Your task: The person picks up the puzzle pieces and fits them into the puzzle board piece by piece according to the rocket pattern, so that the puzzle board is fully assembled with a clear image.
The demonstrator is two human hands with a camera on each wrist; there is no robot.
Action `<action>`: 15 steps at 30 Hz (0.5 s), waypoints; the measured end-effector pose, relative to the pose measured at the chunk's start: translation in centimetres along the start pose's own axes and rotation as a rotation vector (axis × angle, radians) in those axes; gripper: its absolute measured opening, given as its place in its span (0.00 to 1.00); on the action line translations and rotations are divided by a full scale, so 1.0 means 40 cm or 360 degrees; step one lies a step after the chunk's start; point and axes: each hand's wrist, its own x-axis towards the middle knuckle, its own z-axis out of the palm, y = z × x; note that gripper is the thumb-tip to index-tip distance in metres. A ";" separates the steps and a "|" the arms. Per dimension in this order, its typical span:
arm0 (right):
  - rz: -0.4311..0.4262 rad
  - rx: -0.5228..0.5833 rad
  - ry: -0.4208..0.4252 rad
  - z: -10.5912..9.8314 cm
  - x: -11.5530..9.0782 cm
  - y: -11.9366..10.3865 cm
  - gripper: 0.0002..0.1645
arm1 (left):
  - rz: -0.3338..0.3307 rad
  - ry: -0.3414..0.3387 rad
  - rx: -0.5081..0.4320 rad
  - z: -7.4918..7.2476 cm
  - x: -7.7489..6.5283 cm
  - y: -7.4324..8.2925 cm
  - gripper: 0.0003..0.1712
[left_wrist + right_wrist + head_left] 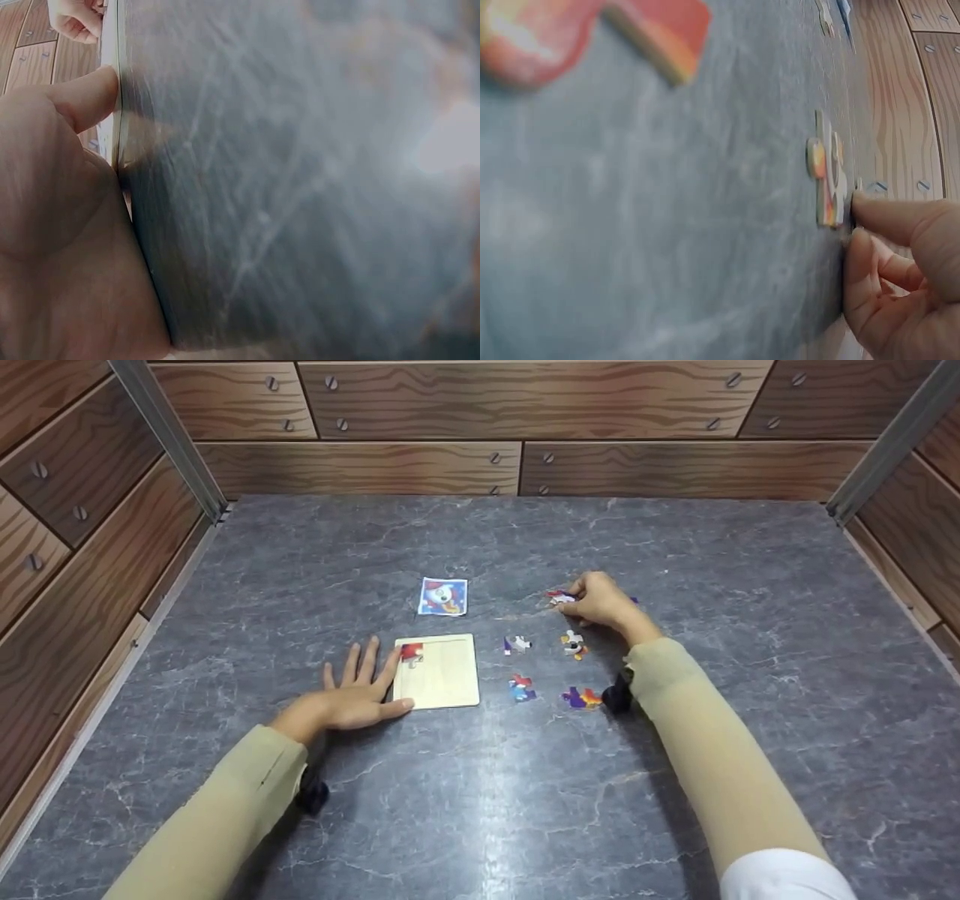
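My left hand (356, 701) lies with fingers spread at the left side of a pale square puzzle board (450, 682). Its index finger and thumb rest on the board's edge. One red jigsaw piece (412, 652) sits in the board's upper left corner. Farther right, my right hand (602, 604) pinches a red and white jigsaw piece (560, 598) between thumb and fingers, low over the table. In the right wrist view, the thumb and fingertips (861, 251) meet just beyond a white and orange piece (829, 176); the hand partly hides the pinched piece.
A picture card (443, 597) with a rocket lies behind the board. Several loose pieces are spread to its right, among them a purple and orange one (581, 697), a red and blue one (521, 688) and a white and purple one (517, 645). Wood-patterned walls (420, 469) enclose the grey table.
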 end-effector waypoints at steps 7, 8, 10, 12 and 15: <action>-0.0042 0.0000 0.0053 0.004 -0.001 0.009 0.17 | -0.0033 -0.0029 -0.0018 0.007 0.010 -0.010 0.55; -0.0053 -0.0003 0.0055 0.003 -0.002 0.008 0.17 | -0.0028 -0.0029 -0.0025 0.006 0.009 -0.009 0.56; -0.0070 0.0001 0.0050 0.002 -0.003 0.006 0.17 | -0.0028 -0.0030 -0.0017 0.004 0.006 -0.006 0.56; -0.0086 0.0012 0.0050 0.001 -0.006 0.005 0.17 | -0.0030 -0.0031 -0.0010 0.000 0.001 0.000 0.55; -0.0101 0.0020 0.0055 0.001 -0.011 0.004 0.19 | -0.0029 -0.0030 0.0001 -0.003 -0.001 0.004 0.54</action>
